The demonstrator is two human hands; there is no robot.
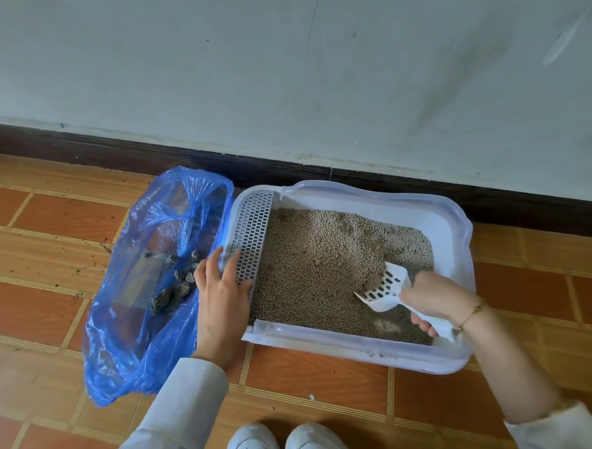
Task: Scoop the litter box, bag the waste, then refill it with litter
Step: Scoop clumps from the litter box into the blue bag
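- The right hand (432, 296) grips the handle of a white slotted litter scoop (385, 286), its blade in the litter (323, 257) holding a brown clump (374, 280).
- The left hand (221, 290) rests with straight fingers on the litter box (452, 223) grated left edge.
- A blue plastic bag (135, 267) lies open just left of the box, with dark waste clumps (181, 285) inside.

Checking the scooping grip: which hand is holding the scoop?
The right hand grips the white scoop in the litter; the left hand only rests on the box's grated edge.
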